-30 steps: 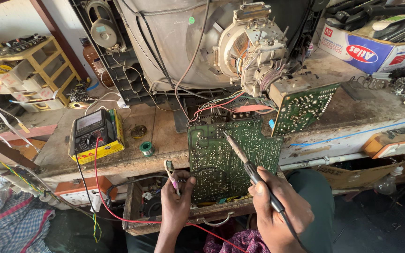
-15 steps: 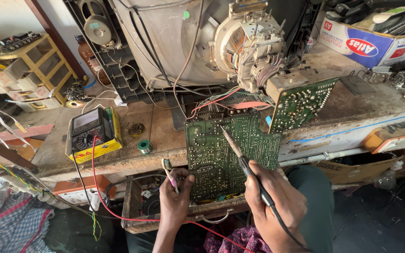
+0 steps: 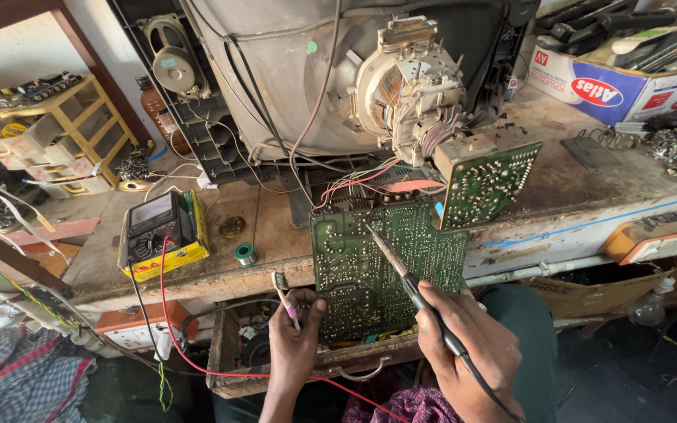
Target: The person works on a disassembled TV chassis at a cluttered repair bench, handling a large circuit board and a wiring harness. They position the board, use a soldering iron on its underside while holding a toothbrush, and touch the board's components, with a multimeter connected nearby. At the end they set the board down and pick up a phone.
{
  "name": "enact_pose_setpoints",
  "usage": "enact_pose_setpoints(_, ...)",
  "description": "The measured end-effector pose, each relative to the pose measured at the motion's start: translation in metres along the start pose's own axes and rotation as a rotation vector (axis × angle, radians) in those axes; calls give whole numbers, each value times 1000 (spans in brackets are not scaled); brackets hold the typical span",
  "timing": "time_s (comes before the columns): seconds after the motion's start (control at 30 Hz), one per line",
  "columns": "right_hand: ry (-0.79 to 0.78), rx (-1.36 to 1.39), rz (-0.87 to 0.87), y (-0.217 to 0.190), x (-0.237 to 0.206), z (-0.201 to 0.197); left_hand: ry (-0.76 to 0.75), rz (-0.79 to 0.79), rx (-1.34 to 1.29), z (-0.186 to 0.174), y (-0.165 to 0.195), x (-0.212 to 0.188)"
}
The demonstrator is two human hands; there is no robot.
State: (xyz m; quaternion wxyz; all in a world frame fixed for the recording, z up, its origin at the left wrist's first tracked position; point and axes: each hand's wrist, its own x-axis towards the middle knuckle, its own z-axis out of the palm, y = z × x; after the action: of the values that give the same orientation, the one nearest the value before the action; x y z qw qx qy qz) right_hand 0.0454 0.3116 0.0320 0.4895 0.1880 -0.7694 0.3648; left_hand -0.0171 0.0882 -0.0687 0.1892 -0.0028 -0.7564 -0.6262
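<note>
A large green circuit board [image 3: 370,266] hangs tilted off the front of the wooden workbench [image 3: 221,262], wired to the open back of a picture-tube set [image 3: 331,78]. My right hand [image 3: 472,352] grips a black soldering iron [image 3: 401,274] like a pen, its tip touching the board's upper middle. My left hand [image 3: 295,333] sits at the board's lower left edge, pinching a thin pink-handled tool [image 3: 284,298] that points up. A smaller green board [image 3: 483,184] stands plugged on the tube's neck.
A yellow-cased multimeter [image 3: 158,235] lies on the bench left, its red and black leads trailing down. A small solder spool [image 3: 246,254] sits beside it. A yellow rack [image 3: 56,133] stands far left, a cardboard box [image 3: 613,78] far right, an open drawer [image 3: 233,352] below.
The view has drifted slightly. Both hands stay on their tools; the iron tip remains on the board.
</note>
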Motion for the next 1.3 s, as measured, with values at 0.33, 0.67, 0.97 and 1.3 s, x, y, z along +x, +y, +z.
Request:
enact_pose_setpoints(0.33, -1, 33, 13, 3, -1, 1, -2, 4, 0, 0, 1, 0)
enact_pose_setpoints(0.67, -3, 80, 35, 4, -3, 3, -2, 71, 2, 0, -2, 0)
enact_pose_setpoints(0.97, 36, 34, 57, 8, -2, -2, -6, -12, -2, 0, -2, 0)
enact_pose_setpoints(1.3, 19, -3, 2, 3, 5, -1, -4, -14, 3, -1, -6, -1)
